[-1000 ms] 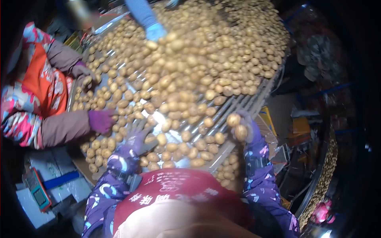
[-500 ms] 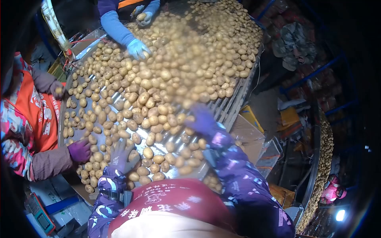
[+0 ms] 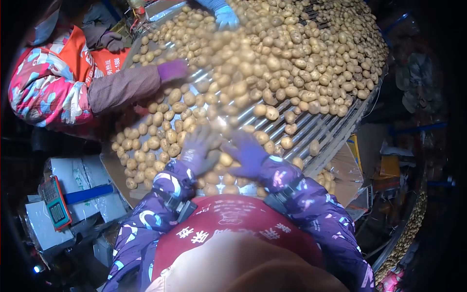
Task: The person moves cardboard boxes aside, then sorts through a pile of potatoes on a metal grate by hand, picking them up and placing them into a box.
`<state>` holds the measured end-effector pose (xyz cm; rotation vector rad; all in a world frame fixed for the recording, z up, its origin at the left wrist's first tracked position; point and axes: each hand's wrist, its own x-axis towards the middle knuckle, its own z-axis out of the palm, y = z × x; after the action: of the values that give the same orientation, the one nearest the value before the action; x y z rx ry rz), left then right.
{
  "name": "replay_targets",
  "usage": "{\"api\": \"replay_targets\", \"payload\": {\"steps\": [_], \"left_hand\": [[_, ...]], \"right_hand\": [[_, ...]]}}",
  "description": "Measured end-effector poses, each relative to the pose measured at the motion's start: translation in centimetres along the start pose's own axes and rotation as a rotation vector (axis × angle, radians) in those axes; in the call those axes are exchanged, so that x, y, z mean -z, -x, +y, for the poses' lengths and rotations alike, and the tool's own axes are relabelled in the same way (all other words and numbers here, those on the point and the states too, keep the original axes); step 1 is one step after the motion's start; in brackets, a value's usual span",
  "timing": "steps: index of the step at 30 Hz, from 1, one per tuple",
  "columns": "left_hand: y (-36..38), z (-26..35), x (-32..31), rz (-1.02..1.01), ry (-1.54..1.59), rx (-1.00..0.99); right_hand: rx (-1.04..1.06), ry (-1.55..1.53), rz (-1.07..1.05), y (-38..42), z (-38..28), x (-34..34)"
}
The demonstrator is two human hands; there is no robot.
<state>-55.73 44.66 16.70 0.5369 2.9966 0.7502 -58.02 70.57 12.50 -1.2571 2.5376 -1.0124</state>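
Note:
Many yellow potatoes (image 3: 311,63) cover a metal sorting table with slats (image 3: 279,124). My left hand (image 3: 198,148), in a grey-purple glove, lies over the potatoes near the front edge, fingers spread. Close to its right is my right hand (image 3: 247,155), in a purple glove, with the fingers apart and slightly blurred. A potato (image 3: 225,159) lies between the two hands, and I see neither hand gripping one. More potatoes sit just below the hands, against my dark red apron (image 3: 233,219).
At the left, a co-worker's purple-gloved hand (image 3: 172,71) reaches over the table. Another co-worker's light blue glove (image 3: 226,17) is at the top. A green and red device (image 3: 57,209) rests beside boxes (image 3: 87,170) at lower left. A carton (image 3: 340,170) stands at the right.
My hands have come closer together, the right one moving left and toward me. The view has shifted, and the left co-worker's hand now reaches further over the table.

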Motion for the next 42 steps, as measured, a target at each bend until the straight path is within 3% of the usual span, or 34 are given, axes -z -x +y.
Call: {"api": "replay_targets", "payload": {"steps": [3, 6, 9, 12, 13, 16, 17, 20, 22, 23, 25, 27, 29, 32, 34, 36, 37, 39, 42], "left_hand": [[1.2, -3.3, -1.1, -0.007, -0.083, 0.141], [3.1, -5.8, -0.6, 0.066, -0.044, 0.202], [4.8, -6.6, 0.1, 0.088, -0.151, 0.196], [6.0, -6.1, 0.5, 0.121, -0.193, 0.181], [6.2, -5.8, 0.4, 0.155, -0.16, 0.179], [6.4, -4.2, 0.5, 0.158, -0.056, 0.121], [6.6, -3.6, 0.5, 0.139, -0.02, 0.095], [7.8, -3.7, -1.1, 0.13, -0.014, 0.127], [8.1, -4.3, -1.9, 0.149, -0.026, 0.121], [8.2, -4.5, -2.1, 0.146, -0.036, 0.119], [8.1, -4.8, -2.2, 0.143, -0.053, 0.121], [7.8, -4.8, -2.1, 0.137, -0.069, 0.131], [7.2, -4.0, -1.0, 0.149, -0.077, 0.126], [6.9, -3.9, -0.9, 0.15, -0.043, 0.146], [6.9, -3.7, -0.5, 0.145, -0.035, 0.153], [7.0, -3.5, -0.3, 0.142, -0.037, 0.174], [7.2, -3.6, -0.7, 0.158, -0.05, 0.173], [7.2, -3.8, -0.8, 0.193, -0.056, 0.157], [7.2, -4.1, -1.2, 0.248, -0.015, 0.12]], "right_hand": [[0.018, -0.248, -0.085, 3.8, -2.1, 2.2], [0.076, -0.189, -0.211, 9.8, 1.6, 3.2], [-0.267, 0.117, 0.073, 12.2, 1.4, 9.4], [-0.643, 0.456, 0.411, 12.6, 4.2, 11.2], [-0.78, 0.508, 0.504, 12.3, 4.6, 11.4], [-0.792, 0.187, 0.139, 10.0, 4.4, 10.4], [-0.725, 0.048, 0.165, 7.5, 1.4, 11.3], [-0.721, 0.139, 0.363, 3.7, 3.2, 12.5], [-0.676, 0.314, 0.537, 1.6, 6.6, 14.8], [-0.673, 0.42, 0.567, 2.1, 11.5, 15.4], [-0.783, 0.463, 0.527, 1.7, 14.6, 16.0], [-1.009, 0.329, 0.375, -0.5, 11.4, 17.7], [-0.774, 0.337, 0.188, 3.2, 19.3, 16.7], [-0.591, 0.303, 0.278, 5.1, 17.4, 14.3], [-0.712, 0.039, 0.493, 5.5, 15.6, 12.6], [-0.699, 0.088, 0.376, 7.1, 15.6, 11.7], [-0.572, 0.213, 0.308, 8.8, 16.9, 10.5], [-0.796, -0.207, 0.384, 9.2, 17.3, 8.9], [-0.758, -0.883, 0.63, 7.9, 9.6, 9.4]]}}
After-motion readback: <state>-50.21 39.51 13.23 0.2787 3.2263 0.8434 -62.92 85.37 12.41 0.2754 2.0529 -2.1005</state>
